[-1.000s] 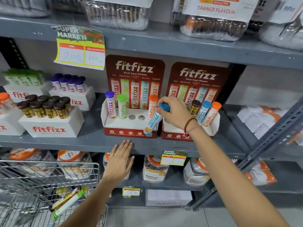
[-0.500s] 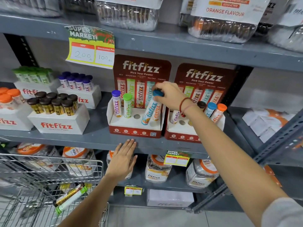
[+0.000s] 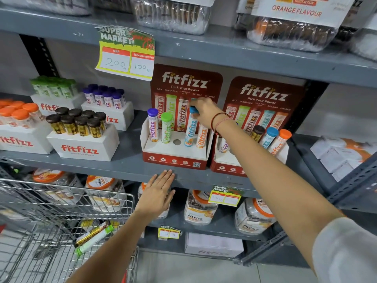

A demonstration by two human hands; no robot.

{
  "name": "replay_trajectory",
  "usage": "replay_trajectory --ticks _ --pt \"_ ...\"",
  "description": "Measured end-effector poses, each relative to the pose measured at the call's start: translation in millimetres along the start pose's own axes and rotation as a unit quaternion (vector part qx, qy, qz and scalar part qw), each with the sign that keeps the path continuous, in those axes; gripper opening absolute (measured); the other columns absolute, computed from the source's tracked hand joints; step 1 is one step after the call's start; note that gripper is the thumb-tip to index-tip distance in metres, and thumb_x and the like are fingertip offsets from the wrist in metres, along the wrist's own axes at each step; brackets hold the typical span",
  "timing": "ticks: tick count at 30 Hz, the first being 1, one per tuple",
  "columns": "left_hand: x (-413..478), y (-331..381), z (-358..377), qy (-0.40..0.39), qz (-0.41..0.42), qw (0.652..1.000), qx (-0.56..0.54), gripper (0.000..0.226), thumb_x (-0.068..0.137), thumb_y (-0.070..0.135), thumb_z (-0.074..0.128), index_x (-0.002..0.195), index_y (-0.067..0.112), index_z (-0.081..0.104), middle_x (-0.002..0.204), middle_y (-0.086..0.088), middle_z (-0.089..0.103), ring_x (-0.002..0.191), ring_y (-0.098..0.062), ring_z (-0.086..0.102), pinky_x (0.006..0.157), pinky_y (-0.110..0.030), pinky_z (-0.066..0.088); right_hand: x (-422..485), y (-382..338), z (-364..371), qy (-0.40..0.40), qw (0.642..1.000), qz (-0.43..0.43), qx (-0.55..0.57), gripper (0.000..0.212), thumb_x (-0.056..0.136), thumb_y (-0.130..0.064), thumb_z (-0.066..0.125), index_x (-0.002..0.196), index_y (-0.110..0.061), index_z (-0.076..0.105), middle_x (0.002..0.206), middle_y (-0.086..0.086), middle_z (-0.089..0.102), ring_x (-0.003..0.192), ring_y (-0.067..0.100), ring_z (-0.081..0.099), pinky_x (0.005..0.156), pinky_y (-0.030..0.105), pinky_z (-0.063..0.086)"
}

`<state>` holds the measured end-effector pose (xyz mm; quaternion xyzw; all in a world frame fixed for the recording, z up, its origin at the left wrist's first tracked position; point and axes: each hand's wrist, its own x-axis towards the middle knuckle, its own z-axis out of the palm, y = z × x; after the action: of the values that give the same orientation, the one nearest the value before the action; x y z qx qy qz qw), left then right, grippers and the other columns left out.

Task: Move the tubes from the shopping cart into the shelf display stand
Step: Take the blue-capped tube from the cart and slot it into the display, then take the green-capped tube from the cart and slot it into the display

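Observation:
My right hand (image 3: 205,112) grips the blue cap of a blue tube (image 3: 190,131) that stands upright in a hole of the left red display stand (image 3: 175,160). In the same stand are a purple-capped tube (image 3: 153,125), a green-capped tube (image 3: 166,128) and an orange tube (image 3: 202,137); one hole (image 3: 177,142) is empty. My left hand (image 3: 157,194) lies flat and open against the shelf's front edge. In the wire shopping cart (image 3: 67,203) at lower left lie a green-capped tube (image 3: 94,238) and a dark gold tube (image 3: 91,232).
A second red stand (image 3: 226,166) to the right holds brown, blue and orange-capped tubes. White fitfizz boxes (image 3: 85,149) with bottles fill the shelf's left. Jars (image 3: 201,209) sit on the lower shelf. A price tag (image 3: 125,54) hangs from the upper shelf.
My right hand swung the blue tube from a tilt in front of the stand up to vertical and set it into a hole. My left hand stayed on the shelf edge.

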<state>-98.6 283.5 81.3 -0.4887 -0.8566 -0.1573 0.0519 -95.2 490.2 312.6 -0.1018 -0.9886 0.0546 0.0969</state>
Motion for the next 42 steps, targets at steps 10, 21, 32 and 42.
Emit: replay_trajectory --ticks 10,21,32,42 --pt "0.6 -1.5 1.7 -0.011 -0.008 1.000 -0.002 0.066 0.097 0.048 0.009 0.137 0.008 0.043 0.141 -0.008 0.044 0.132 -0.022 0.036 0.111 -0.040 0.018 10.1 -1.7 9.6 -0.086 0.996 0.005 -0.004 0.038 0.088 -0.007 0.060 0.125 -0.010 0.053 0.130 0.015 0.055 0.115 0.030 0.053 0.098 0.035 0.045" --pt "0.8 -1.2 -3.3 -0.034 -0.005 0.999 -0.012 0.067 0.097 0.048 0.008 0.135 0.007 0.044 0.140 -0.010 0.046 0.130 -0.023 0.038 0.107 -0.047 0.023 12.6 4.1 17.0 -0.075 0.997 0.024 -0.003 0.040 0.087 -0.015 0.062 0.126 -0.011 0.054 0.127 0.013 0.059 0.113 0.028 0.056 0.098 0.037 0.048" --pt "-14.0 -23.1 -38.8 0.070 -0.053 0.994 -0.057 0.051 0.091 0.036 0.035 0.123 0.003 0.054 0.122 -0.017 0.060 0.117 -0.031 0.051 0.095 -0.046 0.040 -19.1 -51.1 40.2 0.107 0.994 -0.023 0.028 0.033 0.089 -0.016 0.056 0.120 -0.007 0.058 0.123 0.017 0.058 0.120 0.033 0.046 0.101 0.039 0.040" --pt "-142.9 -114.0 -59.6 0.122 -0.285 0.948 -0.074 0.043 0.089 0.028 0.041 0.116 -0.001 0.058 0.109 -0.020 0.062 0.096 -0.037 0.057 0.078 -0.042 0.046 -40.6 -199.6 171.4 -0.094 0.975 -0.162 0.122 0.025 0.092 -0.019 0.053 0.111 -0.006 0.061 0.111 0.014 0.061 0.110 0.031 0.052 0.088 0.040 0.046"
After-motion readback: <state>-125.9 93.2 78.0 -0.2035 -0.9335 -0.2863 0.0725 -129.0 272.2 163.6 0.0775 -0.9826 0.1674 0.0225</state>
